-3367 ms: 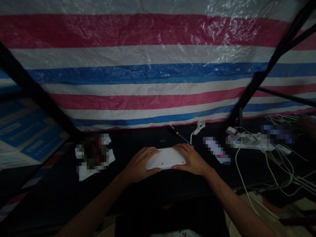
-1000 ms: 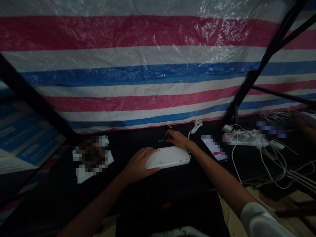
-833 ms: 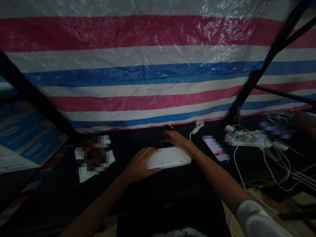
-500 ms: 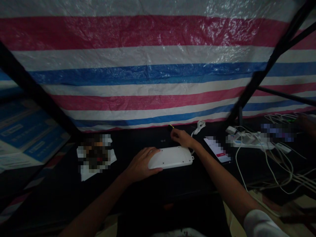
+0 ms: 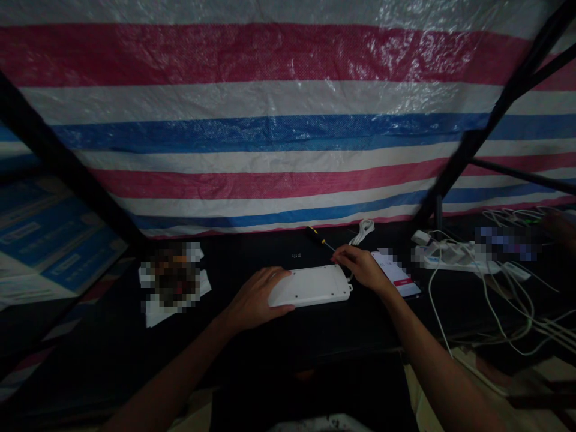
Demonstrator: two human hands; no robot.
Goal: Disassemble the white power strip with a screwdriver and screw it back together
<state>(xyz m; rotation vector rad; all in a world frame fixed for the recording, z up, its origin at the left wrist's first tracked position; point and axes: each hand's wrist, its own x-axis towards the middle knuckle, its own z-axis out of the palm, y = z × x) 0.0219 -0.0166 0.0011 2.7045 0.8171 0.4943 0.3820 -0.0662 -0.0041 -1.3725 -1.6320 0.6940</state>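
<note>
A white power strip (image 5: 315,285) lies underside up on the dark table, with small dark screw holes near its corners. My left hand (image 5: 258,297) is wrapped round its left end. Close to its far right corner is my right hand (image 5: 357,264), fingertips pinched together; whatever they hold, if anything, is too small to make out. A screwdriver (image 5: 316,235) with a black and yellow handle lies just beyond, its shaft pointing toward my right fingers. Several tiny screws (image 5: 296,255) rest on the table behind the strip.
Right of my hand are a phone (image 5: 393,273), a coiled white cord (image 5: 362,231) and another power strip (image 5: 463,261) among tangled cables. Left stands a blurred pile on white paper (image 5: 157,315). Striped sheeting (image 5: 279,138) hangs behind; a person's hand (image 5: 558,225) shows far right.
My right hand has moved right and toward me, off the screwdriver, which now lies uncovered. My left hand still holds the power strip.
</note>
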